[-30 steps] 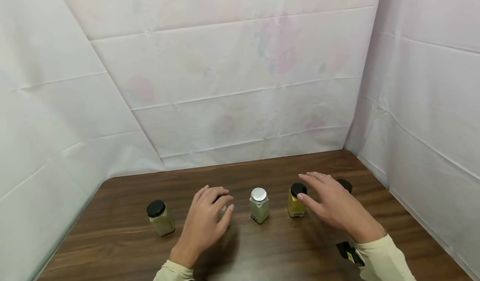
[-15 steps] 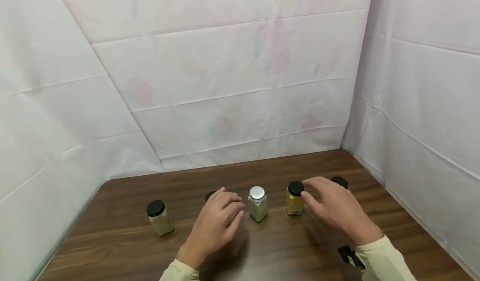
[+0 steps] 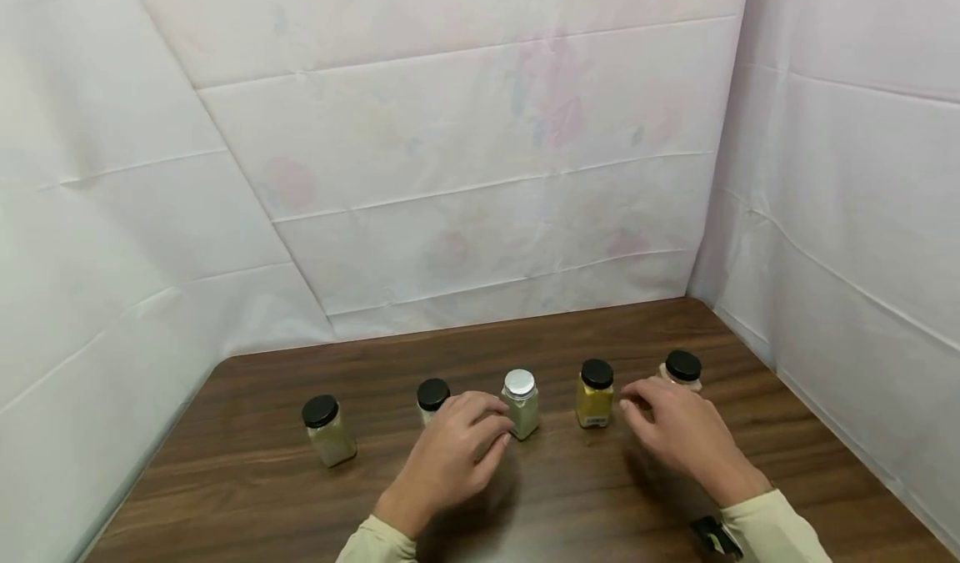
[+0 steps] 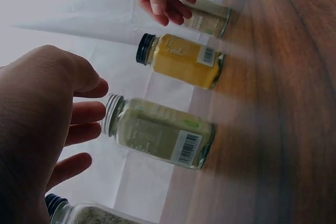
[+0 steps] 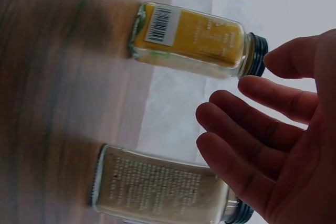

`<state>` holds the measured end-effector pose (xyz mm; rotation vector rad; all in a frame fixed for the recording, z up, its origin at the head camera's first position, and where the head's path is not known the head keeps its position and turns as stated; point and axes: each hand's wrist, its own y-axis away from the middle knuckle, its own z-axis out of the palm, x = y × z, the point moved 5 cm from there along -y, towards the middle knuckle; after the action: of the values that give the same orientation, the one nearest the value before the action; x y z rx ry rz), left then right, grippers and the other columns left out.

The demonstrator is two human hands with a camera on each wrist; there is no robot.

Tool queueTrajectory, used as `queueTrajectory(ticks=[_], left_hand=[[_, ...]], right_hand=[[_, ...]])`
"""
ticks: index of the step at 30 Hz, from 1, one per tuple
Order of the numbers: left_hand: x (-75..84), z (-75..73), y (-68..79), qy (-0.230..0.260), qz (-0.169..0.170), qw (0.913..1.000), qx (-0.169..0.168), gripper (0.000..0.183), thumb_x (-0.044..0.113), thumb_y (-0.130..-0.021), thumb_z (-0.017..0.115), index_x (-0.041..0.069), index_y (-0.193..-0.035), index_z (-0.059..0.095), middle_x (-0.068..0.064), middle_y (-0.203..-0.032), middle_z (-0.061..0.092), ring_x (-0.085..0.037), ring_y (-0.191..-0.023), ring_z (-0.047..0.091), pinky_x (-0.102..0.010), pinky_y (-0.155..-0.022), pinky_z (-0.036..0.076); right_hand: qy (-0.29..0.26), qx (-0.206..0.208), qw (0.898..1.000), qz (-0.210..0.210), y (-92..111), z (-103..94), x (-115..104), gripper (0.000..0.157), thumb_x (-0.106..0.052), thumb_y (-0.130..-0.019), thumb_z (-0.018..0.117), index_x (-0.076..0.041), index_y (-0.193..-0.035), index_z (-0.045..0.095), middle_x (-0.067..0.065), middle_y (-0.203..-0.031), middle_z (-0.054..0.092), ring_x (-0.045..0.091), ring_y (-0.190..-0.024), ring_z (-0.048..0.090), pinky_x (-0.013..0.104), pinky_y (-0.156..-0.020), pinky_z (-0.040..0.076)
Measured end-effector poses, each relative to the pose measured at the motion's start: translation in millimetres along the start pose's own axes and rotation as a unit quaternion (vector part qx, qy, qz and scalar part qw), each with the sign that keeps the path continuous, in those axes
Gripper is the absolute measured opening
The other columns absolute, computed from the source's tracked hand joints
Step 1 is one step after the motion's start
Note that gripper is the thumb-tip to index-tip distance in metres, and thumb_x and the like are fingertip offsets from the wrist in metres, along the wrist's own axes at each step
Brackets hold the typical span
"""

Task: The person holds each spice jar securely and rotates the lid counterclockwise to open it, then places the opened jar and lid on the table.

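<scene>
Several square glass spice jars stand upright in a row. My left hand (image 3: 459,446), fingers loosely bent, hovers by the silver-lidded jar (image 3: 524,413) of pale green powder; in the left wrist view its fingertips are right at that jar's lid (image 4: 111,115). Partly behind this hand is a black-lidded jar (image 3: 432,394). My right hand (image 3: 688,431) holds nothing and hangs between the yellow spice jar (image 3: 595,403) and the rightmost jar (image 3: 682,366). Seen from the right wrist, its thumb and forefinger are beside the yellow jar's black lid (image 5: 258,56), with the beige jar (image 5: 157,182) below.
Another black-lidded jar (image 3: 331,438) stands apart at the left. The dark wooden table (image 3: 247,488) is bordered by white cloth (image 3: 465,146) at the back and both sides. A small black object (image 3: 716,538) sits at the right cuff.
My left hand has moved right, from over the second jar to the silver-lidded one. My right hand has shifted slightly down and away from the yellow jar's lid. The jars stay in place.
</scene>
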<state>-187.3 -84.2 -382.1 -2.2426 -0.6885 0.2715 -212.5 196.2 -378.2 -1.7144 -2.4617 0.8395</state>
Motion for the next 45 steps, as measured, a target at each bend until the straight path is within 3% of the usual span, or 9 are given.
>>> queueTrajectory(ticks=[8, 15, 19, 24, 27, 31, 36, 40, 45], left_hand=[[8.1, 13.3, -2.3, 0.005, 0.017, 0.9992, -0.036, 0.007, 0.015, -0.088, 0.073, 0.018, -0.094, 0.074, 0.007, -0.101, 0.065, -0.011, -0.094, 0.061, -0.031, -0.078, 0.05], [8.9, 21.3, -2.2, 0.001, 0.009, 0.9968, -0.079, 0.005, 0.018, -0.09, 0.073, 0.018, -0.095, 0.075, 0.009, -0.097, 0.065, -0.008, -0.091, 0.061, -0.029, -0.077, 0.051], [10.3, 25.1, -1.8, 0.0, 0.01, 0.9951, -0.099, 0.005, 0.019, -0.09, 0.073, 0.017, -0.095, 0.075, 0.009, -0.095, 0.065, -0.008, -0.088, 0.061, -0.029, -0.077, 0.051], [11.1, 27.4, -1.2, -0.008, 0.017, 0.9951, -0.097, 0.005, 0.019, -0.09, 0.072, 0.018, -0.094, 0.075, 0.01, -0.092, 0.065, -0.008, -0.085, 0.061, -0.029, -0.076, 0.051], [12.1, 29.5, -1.8, -0.013, 0.024, 0.9952, -0.094, 0.005, 0.02, -0.09, 0.072, 0.019, -0.094, 0.075, 0.011, -0.09, 0.064, -0.007, -0.083, 0.061, -0.028, -0.074, 0.051], [11.8, 34.7, -4.4, -0.008, 0.017, 0.9942, -0.105, 0.006, 0.021, -0.092, 0.07, 0.019, -0.095, 0.075, 0.011, -0.09, 0.064, -0.006, -0.081, 0.06, -0.027, -0.072, 0.051], [13.3, 45.4, -15.3, 0.01, -0.007, 0.994, -0.109, 0.01, 0.022, -0.096, 0.066, 0.02, -0.098, 0.076, 0.013, -0.091, 0.067, -0.003, -0.081, 0.061, -0.025, -0.072, 0.052], [23.1, 60.3, -30.6, 0.018, -0.006, 0.9945, -0.103, 0.012, 0.024, -0.097, 0.065, 0.022, -0.099, 0.076, 0.014, -0.094, 0.069, 0.001, -0.083, 0.062, -0.022, -0.073, 0.052], [36.2, 76.3, -49.2, 0.028, -0.011, 0.9955, -0.09, 0.011, 0.024, -0.096, 0.065, 0.022, -0.097, 0.077, 0.015, -0.09, 0.068, 0.004, -0.079, 0.061, -0.017, -0.069, 0.05]], right_hand=[[-0.006, -0.036, 0.999, 0.032, 7, 5.1, 18, 0.012, -0.024, -0.095, 0.068, -0.016, -0.102, 0.075, -0.007, -0.094, 0.07, 0.014, -0.08, 0.065, 0.044, -0.068, 0.053], [-0.009, -0.056, 0.994, 0.089, 16, -1.1, 41, 0.016, -0.025, -0.097, 0.065, -0.016, -0.106, 0.075, -0.003, -0.095, 0.071, 0.02, -0.082, 0.067, 0.051, -0.071, 0.052], [-0.015, -0.057, 0.994, 0.089, 16, 0.2, 48, 0.016, -0.025, -0.097, 0.064, -0.016, -0.104, 0.074, -0.002, -0.095, 0.071, 0.022, -0.083, 0.067, 0.052, -0.071, 0.052], [-0.019, -0.08, 0.992, 0.096, 16, 4.8, 58, 0.015, -0.031, -0.099, 0.062, -0.02, -0.096, 0.072, -0.007, -0.08, 0.066, 0.014, -0.071, 0.06, 0.043, -0.062, 0.048], [-0.02, -0.104, 0.988, 0.114, 17, 6.7, 66, 0.022, -0.037, -0.101, 0.059, -0.022, -0.086, 0.067, -0.008, -0.068, 0.056, 0.013, -0.062, 0.051, 0.037, -0.056, 0.04], [-0.021, -0.126, 0.983, 0.135, 19, 7.7, 77, 0.033, -0.046, -0.101, 0.055, -0.022, -0.079, 0.06, -0.005, -0.064, 0.049, 0.014, -0.06, 0.046, 0.035, -0.055, 0.035], [-0.033, -0.14, 0.976, 0.161, 16, 10.7, 90, 0.043, -0.053, -0.101, 0.052, -0.017, -0.079, 0.06, -0.003, -0.067, 0.051, 0.017, -0.064, 0.048, 0.035, -0.058, 0.037], [-0.043, -0.151, 0.967, 0.201, 17, 11.7, 100, 0.054, -0.062, -0.098, 0.05, -0.011, -0.078, 0.053, 0.001, -0.07, 0.05, 0.02, -0.067, 0.048, 0.036, -0.061, 0.038], [-0.066, -0.151, 0.959, 0.231, 19, 9.6, 107, 0.058, -0.063, -0.095, 0.054, -0.005, -0.092, 0.051, 0.008, -0.082, 0.054, 0.025, -0.075, 0.052, 0.039, -0.066, 0.043]])
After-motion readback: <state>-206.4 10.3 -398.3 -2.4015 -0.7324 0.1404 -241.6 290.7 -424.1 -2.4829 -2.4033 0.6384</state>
